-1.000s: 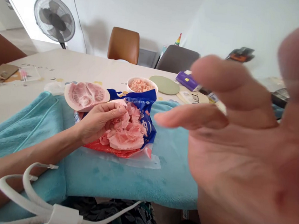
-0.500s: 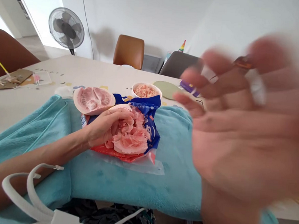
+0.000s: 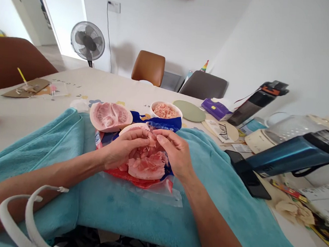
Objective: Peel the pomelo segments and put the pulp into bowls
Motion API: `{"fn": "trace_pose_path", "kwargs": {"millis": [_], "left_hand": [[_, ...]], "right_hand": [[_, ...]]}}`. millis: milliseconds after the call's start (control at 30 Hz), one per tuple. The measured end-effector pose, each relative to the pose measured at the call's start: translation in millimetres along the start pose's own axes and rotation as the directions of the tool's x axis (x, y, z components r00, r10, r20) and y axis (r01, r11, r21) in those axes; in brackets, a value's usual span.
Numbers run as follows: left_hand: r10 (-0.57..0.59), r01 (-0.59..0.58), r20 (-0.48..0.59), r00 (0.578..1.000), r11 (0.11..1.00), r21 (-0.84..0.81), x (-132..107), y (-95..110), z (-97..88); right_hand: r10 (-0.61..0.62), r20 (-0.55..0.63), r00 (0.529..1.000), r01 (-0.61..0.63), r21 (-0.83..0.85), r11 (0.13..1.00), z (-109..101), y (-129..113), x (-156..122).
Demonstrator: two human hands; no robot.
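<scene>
Both my hands meet over a pile of pink pomelo pieces and membranes lying on a blue and red plastic bag. Between the fingertips of my left hand is a small pink pomelo piece. My right hand pinches the same piece from the other side, thumb and fingers together. A hollow half of pomelo rind rests on the bag's left. Another pale rind piece shows behind my left fingers. Behind the bag stands a white bowl full of loosened pink pulp.
A turquoise blanket lies under the bag. Toward the right are a phone, a blue bottle, a dark bottle, glasses and a purple pack. A green round mat lies beside the bowl. White cables hang close in front.
My right hand, open and raised close to the camera before, has come down to the pomelo piece beside my left hand. The view has shifted, uncovering the things on the right.
</scene>
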State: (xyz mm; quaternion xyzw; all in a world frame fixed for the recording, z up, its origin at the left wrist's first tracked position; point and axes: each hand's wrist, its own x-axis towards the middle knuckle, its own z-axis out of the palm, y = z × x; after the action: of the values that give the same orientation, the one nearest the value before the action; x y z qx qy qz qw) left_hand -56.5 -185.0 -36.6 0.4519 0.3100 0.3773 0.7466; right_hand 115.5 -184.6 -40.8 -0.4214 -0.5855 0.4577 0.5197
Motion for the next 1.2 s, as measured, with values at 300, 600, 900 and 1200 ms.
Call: {"fn": "trace_pose_path", "kwargs": {"millis": [300,600,900,1200], "left_hand": [[0.076,-0.074,-0.039,0.996,0.996,0.057,1,-2,2.2],[0.083,-0.083,-0.014,0.996,0.996,0.032,6,-6,-2.3],[0.042,-0.041,-0.064,0.997,0.999,0.022,7,-4,-2.3],[0.004,0.002,-0.077,0.997,0.998,0.071,8,-8,-7.2]], "right_hand": [[0.169,0.068,0.983,-0.181,0.259,0.949,1,1,-5],[0.261,0.125,0.957,-0.281,0.178,0.943,4,0,-7],[0.087,-0.097,0.992,-0.081,0.065,0.995,11,7,-12],[-0.058,-0.018,0.998,0.054,-0.163,0.985,5,-2,-15]]}}
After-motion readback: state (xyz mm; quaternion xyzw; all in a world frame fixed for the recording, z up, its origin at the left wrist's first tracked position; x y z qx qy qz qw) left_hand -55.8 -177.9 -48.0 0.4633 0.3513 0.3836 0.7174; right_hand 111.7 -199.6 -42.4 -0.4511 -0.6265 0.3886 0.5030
